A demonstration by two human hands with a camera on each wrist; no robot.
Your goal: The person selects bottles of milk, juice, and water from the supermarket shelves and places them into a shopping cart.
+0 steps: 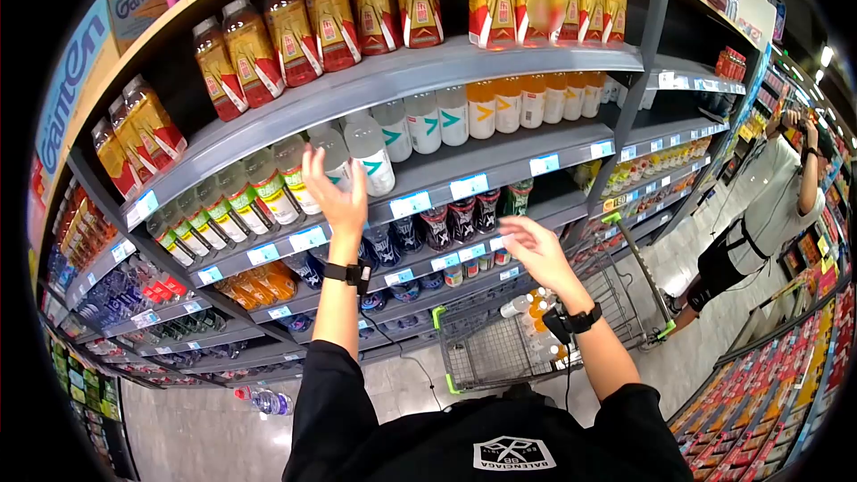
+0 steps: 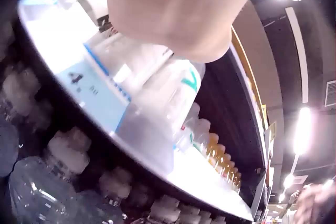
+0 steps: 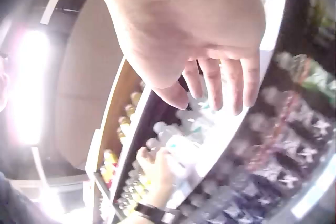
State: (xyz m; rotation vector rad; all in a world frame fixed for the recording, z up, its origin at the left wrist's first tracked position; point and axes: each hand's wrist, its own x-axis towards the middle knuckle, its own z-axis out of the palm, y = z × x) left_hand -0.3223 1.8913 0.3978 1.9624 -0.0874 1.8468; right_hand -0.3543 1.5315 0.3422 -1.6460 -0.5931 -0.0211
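In the head view my left hand (image 1: 337,201) reaches up to the middle shelf, fingers raised and thumb apart. It overlaps a clear bottle (image 1: 328,145) with a white label. Just right of the thumb stands another clear bottle (image 1: 371,161) with a teal mark on its white label. The left wrist view shows the heel of that hand above these bottles, its fingers hidden. My right hand (image 1: 537,254) hovers before the lower shelf, above the cart, holding nothing. Its fingers (image 3: 212,82) extend loosely in the right wrist view.
A metal shopping cart (image 1: 486,348) holding several bottles (image 1: 536,321) stands below my right arm. Orange-drink bottles (image 1: 507,107) line the shelf to the right. Wrapped bottles (image 1: 270,403) lie on the floor at left. Another person (image 1: 768,196) stands in the aisle at right.
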